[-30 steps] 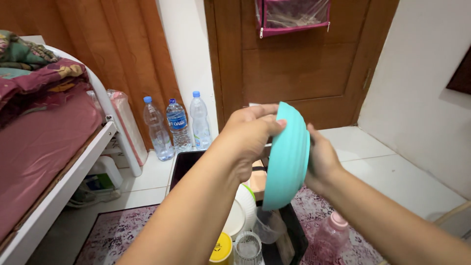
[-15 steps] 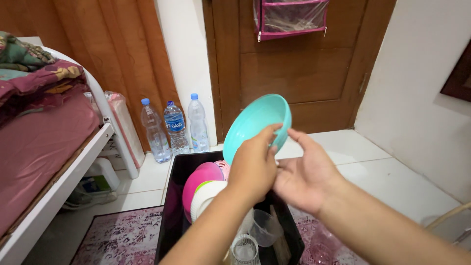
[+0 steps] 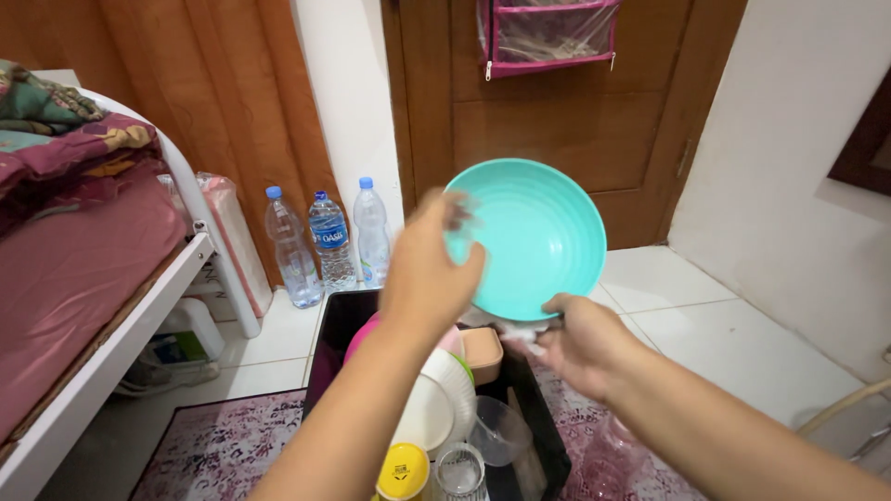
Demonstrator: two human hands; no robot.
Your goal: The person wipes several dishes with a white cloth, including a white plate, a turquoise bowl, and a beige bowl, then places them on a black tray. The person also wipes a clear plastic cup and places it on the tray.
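A teal ribbed bowl [image 3: 538, 237] is held up over the crate, its inside facing me. My left hand [image 3: 429, 269] grips the bowl's left rim, fingers blurred. My right hand [image 3: 580, 343] is under the bowl's lower rim, pinching a small white cloth [image 3: 516, 327] against it. Below the hands, a black crate [image 3: 336, 325] holds a pink plate [image 3: 360, 336], white plates [image 3: 436, 399], a small beige container [image 3: 483, 353], a clear cup [image 3: 497, 431], a glass [image 3: 457, 473] and a yellow lid [image 3: 405, 471].
Three water bottles [image 3: 327, 239] stand by the wall next to a brown curtain. A bed with a maroon cover [image 3: 74, 269] fills the left. A wooden door [image 3: 557, 121] is ahead. A patterned rug [image 3: 213, 445] lies under the crate, with a clear bottle [image 3: 608, 455] to its right.
The bowl has turned from edge-on to facing me and risen a little. My right hand went from open beside it to closed on a white cloth at its lower rim.
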